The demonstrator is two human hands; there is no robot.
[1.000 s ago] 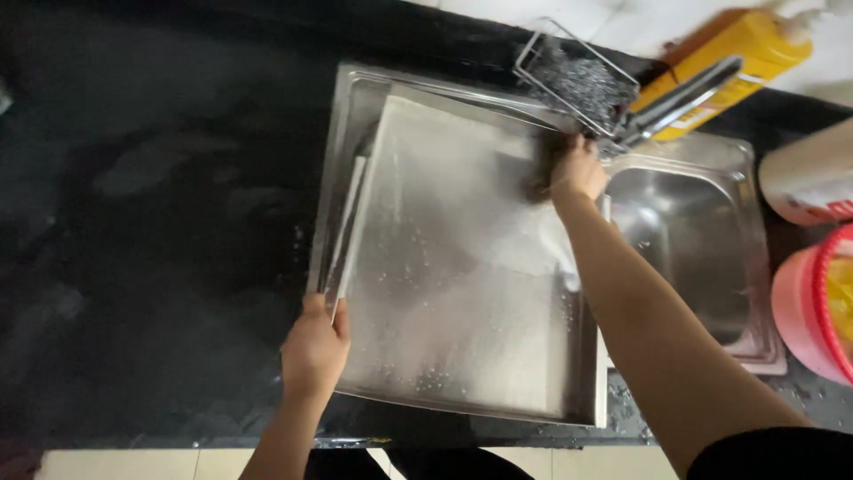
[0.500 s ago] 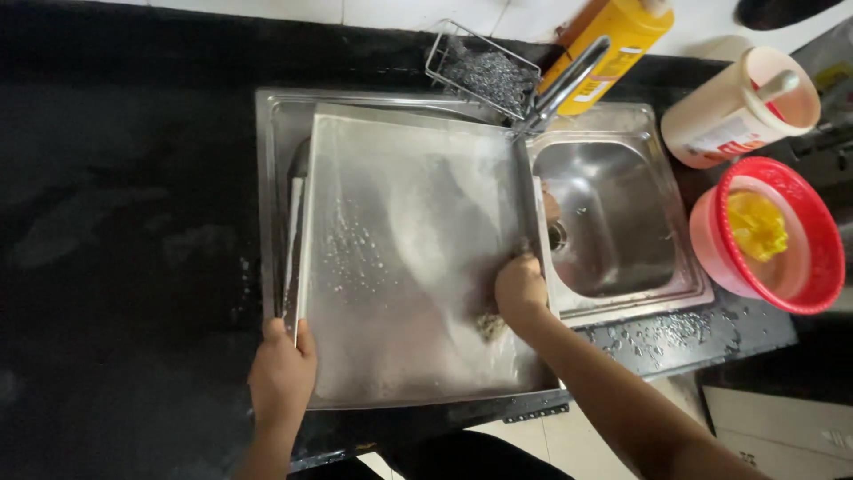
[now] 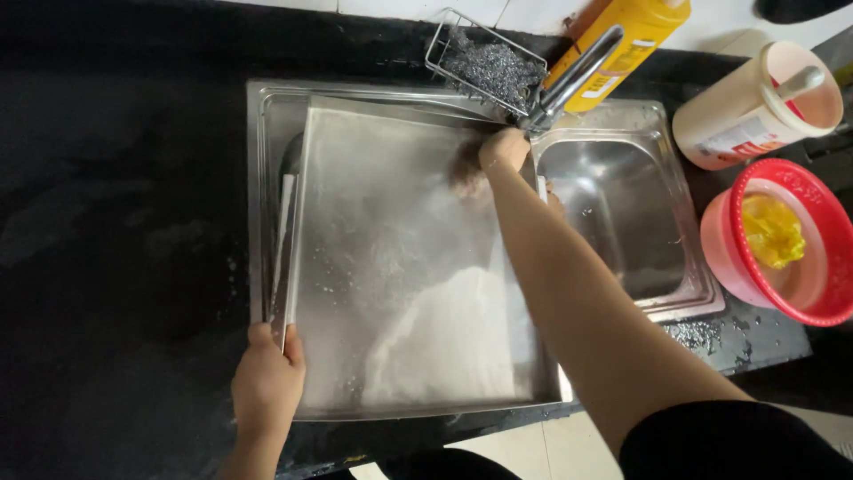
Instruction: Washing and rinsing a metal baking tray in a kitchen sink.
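Tray (image 3: pixel 400 267) lies over the sink (image 3: pixel 622 222). Left hand (image 3: pixel 267 382) grips its near-left corner; right hand (image 3: pixel 502 149) presses a scrubber at far edge. Suds in middle, approx. half scrubbed; rinse not done.

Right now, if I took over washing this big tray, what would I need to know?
Left hand grips the near left corner of the metal tray, which lies across the left sink basin.
Right hand presses a scrubber on the tray's far right corner, beside the tap.
Done: soapy foam covers the near part.
Left: no rinsing shows yet; the right basin is free. Steel wool sits in the wire rack behind.
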